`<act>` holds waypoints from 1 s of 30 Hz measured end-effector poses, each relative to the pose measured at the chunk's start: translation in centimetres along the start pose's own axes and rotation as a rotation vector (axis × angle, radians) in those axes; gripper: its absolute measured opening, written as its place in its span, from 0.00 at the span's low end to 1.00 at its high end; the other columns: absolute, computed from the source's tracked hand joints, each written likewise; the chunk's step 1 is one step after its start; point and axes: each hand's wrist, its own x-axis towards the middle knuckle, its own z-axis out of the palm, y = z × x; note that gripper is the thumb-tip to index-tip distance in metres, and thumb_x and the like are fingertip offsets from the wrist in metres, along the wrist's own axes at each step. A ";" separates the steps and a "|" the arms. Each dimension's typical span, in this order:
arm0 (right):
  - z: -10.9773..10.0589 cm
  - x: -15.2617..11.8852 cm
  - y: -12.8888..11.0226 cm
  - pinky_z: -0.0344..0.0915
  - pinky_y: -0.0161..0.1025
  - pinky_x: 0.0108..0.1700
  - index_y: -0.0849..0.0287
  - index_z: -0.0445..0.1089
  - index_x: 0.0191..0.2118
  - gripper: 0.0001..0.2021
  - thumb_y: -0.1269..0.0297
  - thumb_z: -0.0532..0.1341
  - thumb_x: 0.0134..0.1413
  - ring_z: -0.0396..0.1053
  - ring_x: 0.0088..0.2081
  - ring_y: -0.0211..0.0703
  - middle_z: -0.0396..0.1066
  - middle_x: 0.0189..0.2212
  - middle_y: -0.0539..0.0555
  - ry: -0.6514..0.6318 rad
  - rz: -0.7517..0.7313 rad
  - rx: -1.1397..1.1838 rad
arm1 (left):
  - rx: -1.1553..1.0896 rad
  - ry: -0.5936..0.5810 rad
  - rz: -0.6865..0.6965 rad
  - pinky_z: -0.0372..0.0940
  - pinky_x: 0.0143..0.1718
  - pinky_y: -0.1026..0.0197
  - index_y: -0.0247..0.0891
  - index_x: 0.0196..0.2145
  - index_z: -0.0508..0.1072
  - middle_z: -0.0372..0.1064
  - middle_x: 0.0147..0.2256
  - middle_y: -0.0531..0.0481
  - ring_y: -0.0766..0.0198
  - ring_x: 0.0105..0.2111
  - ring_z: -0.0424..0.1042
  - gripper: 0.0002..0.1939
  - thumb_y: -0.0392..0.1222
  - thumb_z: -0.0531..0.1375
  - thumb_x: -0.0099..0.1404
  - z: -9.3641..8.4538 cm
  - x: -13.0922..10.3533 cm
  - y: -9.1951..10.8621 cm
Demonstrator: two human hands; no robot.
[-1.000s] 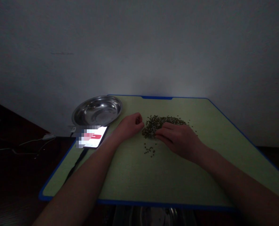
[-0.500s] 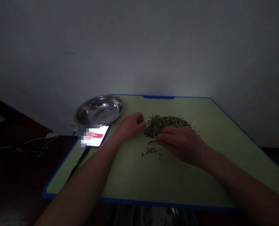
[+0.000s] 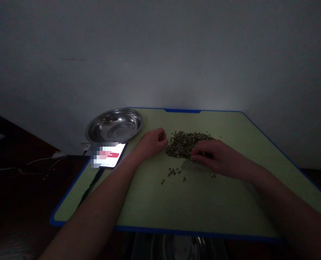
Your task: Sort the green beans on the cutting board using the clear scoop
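A pile of small dark seeds or beans (image 3: 180,144) lies on the pale green table (image 3: 155,202). My left hand (image 3: 155,141) rests closed at the pile's left side, its fingers curled; what it holds, if anything, is hidden. At the pile's right front edge, my right hand (image 3: 217,157) pinches a thin, blurred spoon-like utensil (image 3: 187,164), whose tip is close to the tabletop. Several loose pieces (image 3: 174,172) are scattered in front of the pile, and a couple more lie below my right hand.
A shiny metal basin (image 3: 114,126) stands at the table's back left. In front of it lies a lit phone (image 3: 113,156) with a dark strap (image 3: 91,186). White cables (image 3: 38,160) run left of the table. Metal ware (image 3: 180,247) shows below the front edge.
My right hand has moved to the right with the utensil, uncovering more of the pile's front. A few loose pieces in front have shifted. My left hand has stayed in place.
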 end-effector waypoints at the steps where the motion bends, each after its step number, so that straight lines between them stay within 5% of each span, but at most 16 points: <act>1: 0.0 0.0 0.1 0.58 0.37 0.33 0.58 0.72 0.32 0.09 0.64 0.57 0.61 0.66 0.30 0.39 0.71 0.28 0.51 -0.015 0.000 -0.006 | 0.000 -0.002 -0.001 0.54 0.27 0.61 0.40 0.27 0.64 0.66 0.25 0.52 0.66 0.24 0.61 0.04 0.40 0.56 0.58 0.0 0.0 0.0; 9: 1.0 0.0 -1.2 0.58 0.37 0.34 0.57 0.72 0.33 0.08 0.66 0.58 0.61 0.66 0.31 0.39 0.72 0.28 0.51 -0.088 -0.068 0.004 | 0.012 0.003 0.006 0.54 0.27 0.61 0.40 0.26 0.64 0.66 0.24 0.52 0.66 0.25 0.61 0.03 0.39 0.56 0.57 0.0 0.1 -0.1; 24: 4.0 1.1 -5.1 0.47 0.38 0.25 0.57 0.75 0.32 0.14 0.63 0.54 0.66 0.63 0.26 0.35 0.70 0.27 0.50 0.218 -0.310 -0.270 | 0.010 0.001 -0.004 0.53 0.27 0.62 0.39 0.26 0.64 0.65 0.24 0.54 0.66 0.25 0.61 0.03 0.37 0.56 0.56 -0.1 0.0 0.4; 30: 4.1 0.8 -5.2 0.42 0.39 0.24 0.54 0.74 0.33 0.12 0.64 0.55 0.65 0.58 0.24 0.35 0.70 0.25 0.49 0.216 -0.429 -0.397 | 0.005 -0.004 -0.009 0.53 0.27 0.61 0.39 0.26 0.65 0.66 0.25 0.53 0.66 0.25 0.61 0.03 0.37 0.57 0.56 -0.2 0.0 0.3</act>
